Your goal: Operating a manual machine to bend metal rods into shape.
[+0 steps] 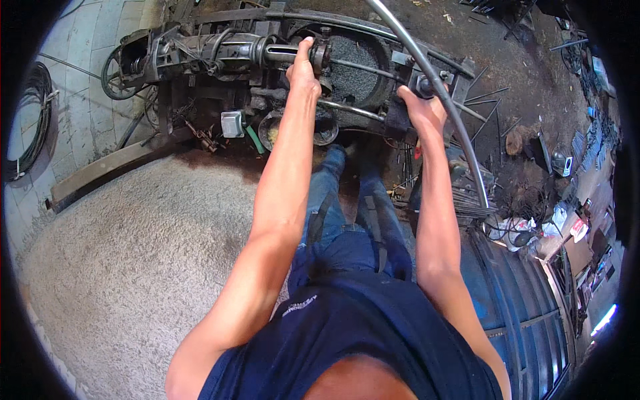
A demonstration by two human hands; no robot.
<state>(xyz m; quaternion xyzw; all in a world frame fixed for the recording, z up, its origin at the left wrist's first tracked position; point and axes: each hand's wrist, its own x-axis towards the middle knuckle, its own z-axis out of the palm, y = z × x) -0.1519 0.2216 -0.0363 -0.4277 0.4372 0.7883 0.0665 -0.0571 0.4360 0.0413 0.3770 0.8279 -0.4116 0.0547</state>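
Observation:
My left hand point(303, 72) is at the chuck end point(321, 55) of a dark, greasy lathe-like machine point(220, 50). Its thumb points up and the hand looks closed, but what it grips is hidden. My right hand point(427, 113) is at the block on the machine's right side, its thumb out to the left beside a dark round knob point(425, 85). The fingers curl in, partly covered by a long steel bar point(460, 123) that passes over them. A thin metal rod point(365, 69) runs between the chuck and the block, above a pan of grey chips point(353, 83).
A handwheel point(121, 72) sits at the machine's left end. Below stand a small grey box point(232, 125) and a bowl point(270, 130). A coil of cable point(33, 120) hangs far left. Loose rods point(490, 100) and scrap litter the floor at right. Pale rough ground point(133, 267) spreads left of me.

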